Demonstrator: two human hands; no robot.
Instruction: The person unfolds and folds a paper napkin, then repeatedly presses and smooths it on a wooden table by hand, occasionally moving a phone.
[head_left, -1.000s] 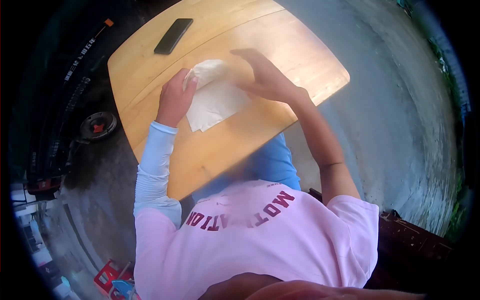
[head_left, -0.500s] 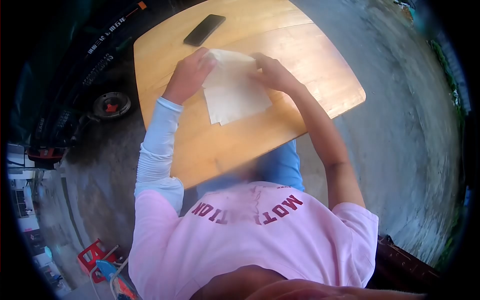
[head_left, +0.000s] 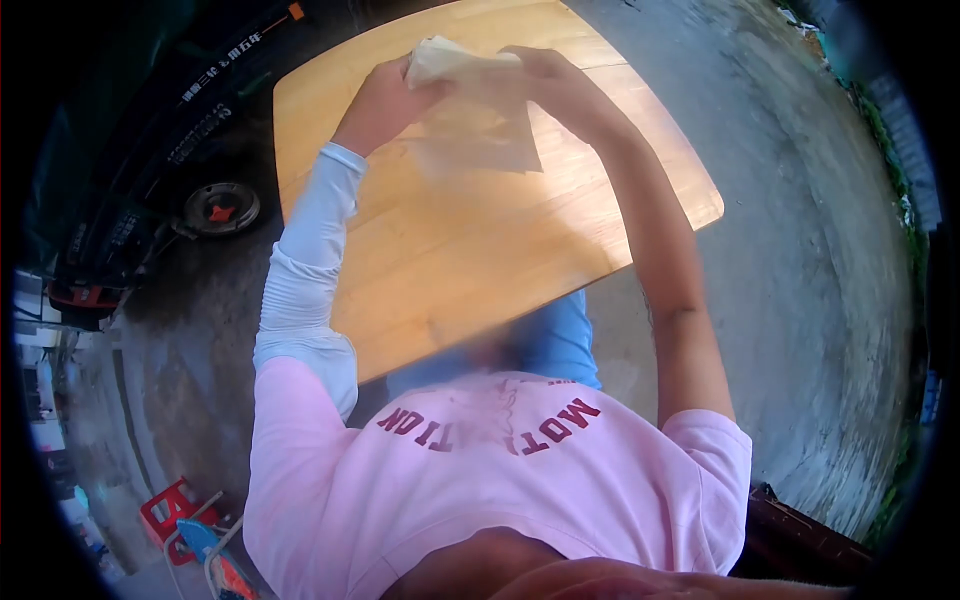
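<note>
A thin cream sheet (head_left: 485,115), cloth or paper I cannot tell, is held up over the wooden table (head_left: 430,270). Its upper edge is bunched and its lower part hangs down, blurred. My left hand (head_left: 390,105), at the end of a pale blue arm sleeve, grips the upper left side with closed fingers. On the upper right side, my right hand (head_left: 565,90) pinches the sheet, its fingertips partly hidden by the hand.
A dark vehicle with white lettering and a wheel (head_left: 222,208) stands to the left of the table. A red plastic stool (head_left: 175,515) is at the lower left. Concrete ground (head_left: 770,250) lies on the right.
Both hands have moved away from my body and raised the sheet, which lay flat on the table before. The black phone on the table is now hidden behind the hands and sheet.
</note>
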